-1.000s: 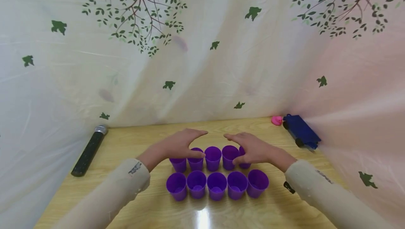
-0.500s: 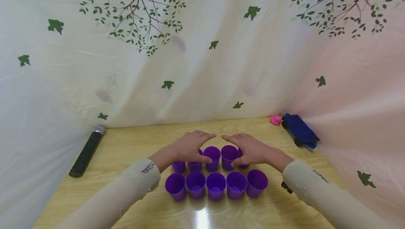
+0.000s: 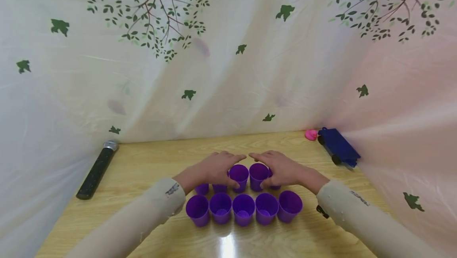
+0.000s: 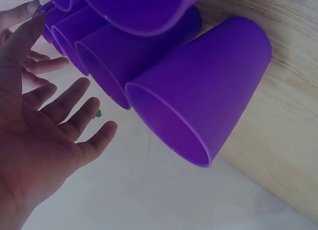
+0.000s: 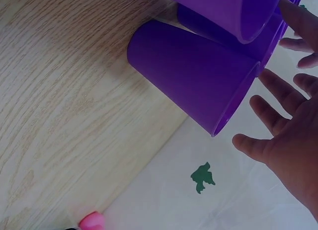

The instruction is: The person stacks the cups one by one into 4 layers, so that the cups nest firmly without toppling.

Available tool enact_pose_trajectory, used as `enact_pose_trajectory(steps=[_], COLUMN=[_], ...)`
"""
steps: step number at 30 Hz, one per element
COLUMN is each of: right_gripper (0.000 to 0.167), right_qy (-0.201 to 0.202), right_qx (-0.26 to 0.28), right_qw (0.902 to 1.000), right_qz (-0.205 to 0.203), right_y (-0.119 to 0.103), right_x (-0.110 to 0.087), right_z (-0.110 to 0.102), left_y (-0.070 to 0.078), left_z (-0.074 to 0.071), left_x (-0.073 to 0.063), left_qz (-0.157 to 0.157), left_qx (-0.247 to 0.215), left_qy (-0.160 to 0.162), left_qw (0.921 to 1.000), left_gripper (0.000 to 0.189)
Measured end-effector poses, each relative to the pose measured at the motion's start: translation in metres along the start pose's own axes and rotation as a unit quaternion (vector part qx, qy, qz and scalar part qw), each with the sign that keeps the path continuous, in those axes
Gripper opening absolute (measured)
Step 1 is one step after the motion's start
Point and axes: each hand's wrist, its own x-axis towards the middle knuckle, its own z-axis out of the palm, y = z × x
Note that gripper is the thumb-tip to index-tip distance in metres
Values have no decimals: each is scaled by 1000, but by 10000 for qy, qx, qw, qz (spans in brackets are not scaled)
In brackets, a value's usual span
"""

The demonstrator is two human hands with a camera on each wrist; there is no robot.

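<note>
In the head view, two rows of purple cups stand, mouths up, on the wooden table (image 3: 153, 230) in the lower middle of the frame. The front row (image 3: 244, 214) shows five whole cups; the back row (image 3: 238, 180) is partly covered by the hands, its two left cups by the left hand (image 3: 216, 169) and its rightmost cup by the right hand (image 3: 282, 169). Both hands curve inward, fingers and thumb well parted and gripping nothing, fingertips near each other; whether either touches a cup cannot be told here. A microphone (image 3: 96, 172) lies at the left, and a pink toy (image 3: 310, 134) sits beside a blue toy vehicle (image 3: 339, 147) at the right. A small black object (image 3: 322, 211) is half hidden by the right sleeve (image 3: 342, 198).

In the left wrist view, the left hand's palm fills the left edge, cut off, its fingers spread just beside the cups. Fingers overlap at the upper left, and whose some are is hard to tell. The top edge crops several cups.

In the right wrist view, the right hand is cropped at the right, fingers spread and holding nothing; one fingertip meets a cup rim in the picture, contact unclear. The pink toy is cut by the bottom edge.
</note>
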Motion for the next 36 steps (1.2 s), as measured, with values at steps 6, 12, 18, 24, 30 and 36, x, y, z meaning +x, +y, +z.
enact_pose_trajectory(steps=[6,12,18,24,30,36], right_gripper=[95,95,95,95,96,95], right_qy=[-31,-52,1,-50,-62,-41], right_qx=[77,103,30,79,27,-1], right_qw=[10000,9999,10000,10000,10000,10000], right_qz=[4,27,-51,-22,69,45], right_y=[-1,0,1,0,0,1], right_x=[2,2,2,2,3,3], right_z=[0,1,2,2,3,2], left_y=[1,2,4,6,7,8], left_z=[3,2,2,2,3,2], left_x=[3,5,7,7,8,8], left_qz=[13,-18,-63,-49,-19,21], left_qx=[9,-10,42,85,185,292], left_qy=[-35,-140,-201,-227,-237,-233], left_qw=[10000,9999,9998,9997,9995,9993], left_gripper=[92,92,91,89,90,89])
